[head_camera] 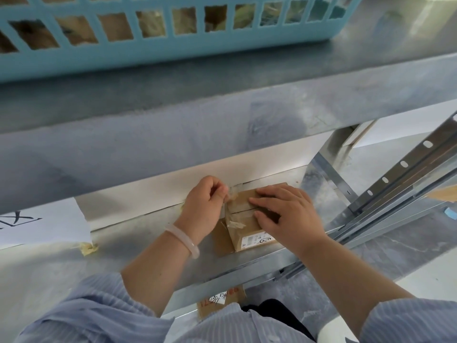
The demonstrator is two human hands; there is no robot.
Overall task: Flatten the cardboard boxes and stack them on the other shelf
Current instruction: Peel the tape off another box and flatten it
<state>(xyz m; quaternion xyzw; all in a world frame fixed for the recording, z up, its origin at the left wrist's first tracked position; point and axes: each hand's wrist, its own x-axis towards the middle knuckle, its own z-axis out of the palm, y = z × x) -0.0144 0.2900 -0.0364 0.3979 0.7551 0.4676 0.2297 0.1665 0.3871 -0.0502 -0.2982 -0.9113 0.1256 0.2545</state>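
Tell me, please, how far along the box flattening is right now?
Early on. Nothing looks flattened yet: the cardboard box on the shelf is assembled. In hand: the left hand pinches the tape at the box's top seam while the right hand presses flat on its top. Left: opening and flattening it, then stacking; another box shows below the shelf, state unclear.

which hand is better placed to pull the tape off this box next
Left. The left hand pinches the loose end of the tape at the top seam of the cardboard box, so it can likely just keep pulling. The right hand lies flat on the lid, steadying it.
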